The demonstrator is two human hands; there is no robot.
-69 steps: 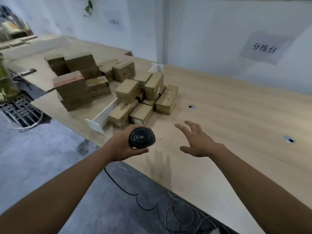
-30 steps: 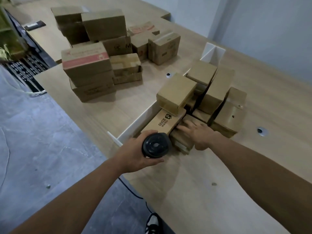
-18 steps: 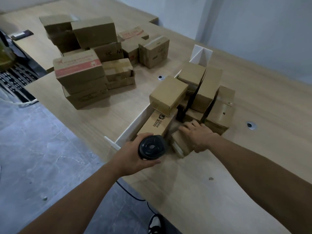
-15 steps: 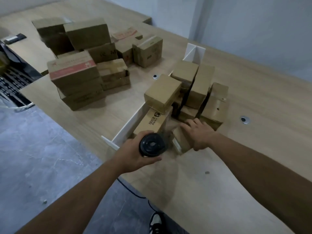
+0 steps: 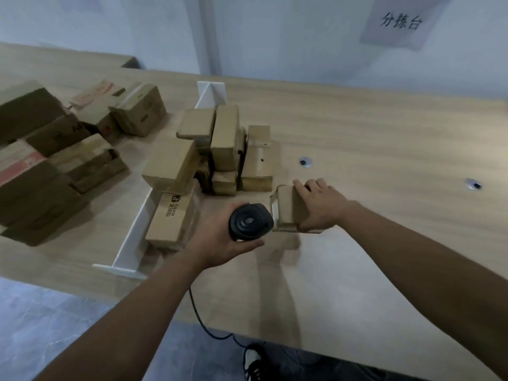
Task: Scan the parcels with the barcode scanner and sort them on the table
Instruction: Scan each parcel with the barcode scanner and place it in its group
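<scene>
Both grips are busy: left hand [image 5: 220,243] holds the black barcode scanner [image 5: 251,221] w/ fingers curled round its handle, and right hand [image 5: 320,207] holds a small brown parcel [image 5: 287,209], fingers over its top and thumb at the near side. Parcel is just off the near right corner of the pile, close above the table [image 5: 384,149] or maybe touching it, I cannot tell which. Scanner head is right beside the parcel's left end, where a pale strip shows, perhaps the label.

Progress, as I judge it: task is in an early-to-middle stage. Approx. eight small parcels [image 5: 225,138] are heaped to the right of the white divider [image 5: 137,224], some tilted on others, one w/ a printed logo [image 5: 173,215] lying against the divider. Left of the divider stand bigger boxes [image 5: 41,171] in stacks; I cannot say if they are sorted already or not. Wide right part of the table carries no parcel, only two small round metal caps [image 5: 305,162].

Step in hand seems to be the scan of this one parcel. After it, parcel needs a place, then the heap follows one by one.
</scene>
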